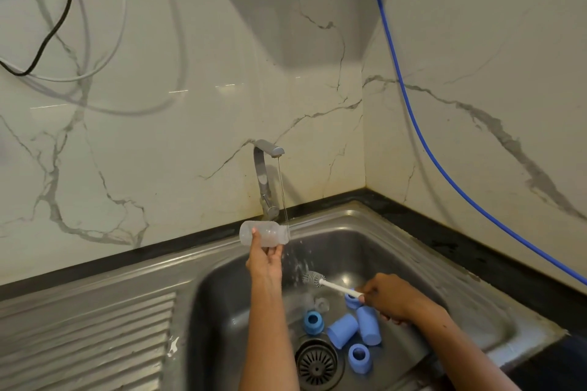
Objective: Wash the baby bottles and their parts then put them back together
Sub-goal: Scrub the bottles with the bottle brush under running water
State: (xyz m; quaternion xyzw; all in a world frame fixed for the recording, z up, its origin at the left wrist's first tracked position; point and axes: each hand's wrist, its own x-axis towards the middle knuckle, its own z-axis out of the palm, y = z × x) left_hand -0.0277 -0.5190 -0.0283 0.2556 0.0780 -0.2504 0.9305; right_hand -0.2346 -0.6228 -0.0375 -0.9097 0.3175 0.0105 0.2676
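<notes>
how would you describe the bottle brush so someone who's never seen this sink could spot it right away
Start at the steel sink in the corner and look above the cluster of blue bottle parts near the drain. The bottle brush is the thin white stick that the right hand holds, hanging in the air over the basin. Unlike the stubby blue pieces, it ends in a grey bristled head.

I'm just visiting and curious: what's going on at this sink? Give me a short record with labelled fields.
Left hand: holds a clear bottle on its side under the tap
Water: thin stream running onto the bottle's mouth end
Right hand: grips a white bottle brush, outside the bottle
Sink: blue bottle parts lie near the drain
Assembly: not yet begun
</notes>
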